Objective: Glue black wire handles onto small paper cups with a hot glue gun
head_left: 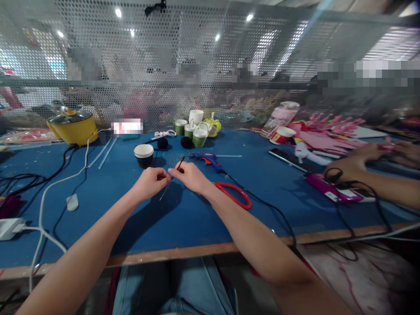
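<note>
Left hand point(151, 181) and right hand point(191, 176) meet fingertip to fingertip, both pinched shut on thin black stick point(180, 163), which is tilted over the middle of the blue desk point(131, 227). Glue gun point(207, 159) lies just behind right hand. Red scissors point(234, 195) lie beside the right wrist, and a paper cup point(143, 155) sits toward the far edge.

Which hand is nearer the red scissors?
Right. The right hand is just left of the red scissors; the left hand farther left. Both pinch a thin stick.
</note>
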A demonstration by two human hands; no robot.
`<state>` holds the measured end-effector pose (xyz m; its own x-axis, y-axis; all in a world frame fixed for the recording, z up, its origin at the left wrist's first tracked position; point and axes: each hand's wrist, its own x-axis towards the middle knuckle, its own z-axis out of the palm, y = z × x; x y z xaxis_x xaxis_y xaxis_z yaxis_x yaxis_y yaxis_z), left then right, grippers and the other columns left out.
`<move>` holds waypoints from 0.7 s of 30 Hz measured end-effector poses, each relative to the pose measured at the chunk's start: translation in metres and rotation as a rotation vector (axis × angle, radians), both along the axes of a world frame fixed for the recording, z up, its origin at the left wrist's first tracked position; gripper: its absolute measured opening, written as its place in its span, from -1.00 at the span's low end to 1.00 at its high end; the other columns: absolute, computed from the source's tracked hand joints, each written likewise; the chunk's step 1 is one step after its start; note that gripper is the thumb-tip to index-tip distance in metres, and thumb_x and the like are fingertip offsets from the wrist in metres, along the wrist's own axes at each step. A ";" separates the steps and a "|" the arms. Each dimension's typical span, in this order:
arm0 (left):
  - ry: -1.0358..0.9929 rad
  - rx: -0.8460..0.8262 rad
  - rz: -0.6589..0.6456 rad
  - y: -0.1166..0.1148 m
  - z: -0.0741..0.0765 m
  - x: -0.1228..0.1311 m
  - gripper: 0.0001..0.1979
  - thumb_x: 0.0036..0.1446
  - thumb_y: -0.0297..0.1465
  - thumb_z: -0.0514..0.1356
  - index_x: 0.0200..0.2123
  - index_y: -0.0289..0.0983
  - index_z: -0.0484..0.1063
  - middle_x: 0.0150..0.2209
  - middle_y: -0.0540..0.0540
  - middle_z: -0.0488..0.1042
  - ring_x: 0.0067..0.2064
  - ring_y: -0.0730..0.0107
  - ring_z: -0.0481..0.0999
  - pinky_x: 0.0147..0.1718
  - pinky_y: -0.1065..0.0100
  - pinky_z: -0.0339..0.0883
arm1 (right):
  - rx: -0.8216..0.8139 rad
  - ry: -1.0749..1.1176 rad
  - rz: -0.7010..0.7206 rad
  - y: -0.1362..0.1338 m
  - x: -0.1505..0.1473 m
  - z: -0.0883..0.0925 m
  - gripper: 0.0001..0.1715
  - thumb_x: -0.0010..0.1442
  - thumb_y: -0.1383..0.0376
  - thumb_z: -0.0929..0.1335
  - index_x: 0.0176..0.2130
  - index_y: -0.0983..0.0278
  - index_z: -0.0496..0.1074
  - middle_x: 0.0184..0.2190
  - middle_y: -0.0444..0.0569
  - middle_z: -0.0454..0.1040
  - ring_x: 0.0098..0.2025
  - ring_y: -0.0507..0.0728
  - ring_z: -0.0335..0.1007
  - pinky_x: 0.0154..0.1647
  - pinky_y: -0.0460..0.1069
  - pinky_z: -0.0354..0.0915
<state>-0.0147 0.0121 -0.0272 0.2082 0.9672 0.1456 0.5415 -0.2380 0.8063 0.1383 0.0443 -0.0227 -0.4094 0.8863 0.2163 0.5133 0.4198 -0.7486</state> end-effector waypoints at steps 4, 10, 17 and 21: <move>0.003 -0.006 0.025 0.000 -0.001 0.001 -0.81 -0.12 -0.32 0.08 -0.58 -0.33 0.37 -0.64 0.01 0.32 -0.58 0.52 0.19 -0.59 0.45 0.03 | 0.010 -0.013 -0.017 -0.001 -0.001 0.000 -0.58 0.02 0.02 0.28 -0.53 0.34 0.31 -0.62 -0.14 0.28 -0.55 -0.03 0.12 -0.53 -0.11 0.03; -0.050 -0.037 0.040 0.000 -0.003 0.003 -0.83 -0.16 -0.33 0.12 -0.56 -0.34 0.38 -0.64 0.02 0.31 -0.58 0.53 0.20 -0.58 0.45 0.04 | 0.049 -0.017 -0.039 -0.001 -0.002 -0.003 -0.61 0.02 0.05 0.29 -0.53 0.34 0.31 -0.62 -0.14 0.27 -0.56 -0.03 0.12 -0.54 -0.11 0.01; -0.161 -0.083 0.019 -0.001 -0.006 0.005 -0.81 -0.16 -0.31 0.15 -0.61 -0.34 0.31 -0.66 0.07 0.22 -0.58 0.56 0.12 -0.57 0.45 -0.03 | 0.030 0.018 -0.043 -0.004 -0.003 -0.001 -0.59 -0.01 0.04 0.30 -0.59 0.31 0.23 -0.65 -0.17 0.22 -0.57 -0.04 0.08 -0.56 -0.11 0.00; -0.281 -0.172 -0.022 -0.002 -0.004 0.004 -0.81 -0.17 -0.32 0.17 -0.61 -0.34 0.31 -0.65 0.09 0.20 -0.58 0.59 0.08 -0.57 0.45 -0.07 | -0.120 0.186 0.158 -0.008 -0.002 0.003 -0.65 0.05 0.05 0.25 -0.45 0.31 0.25 -0.60 -0.17 0.27 -0.60 -0.05 0.10 -0.60 -0.12 0.06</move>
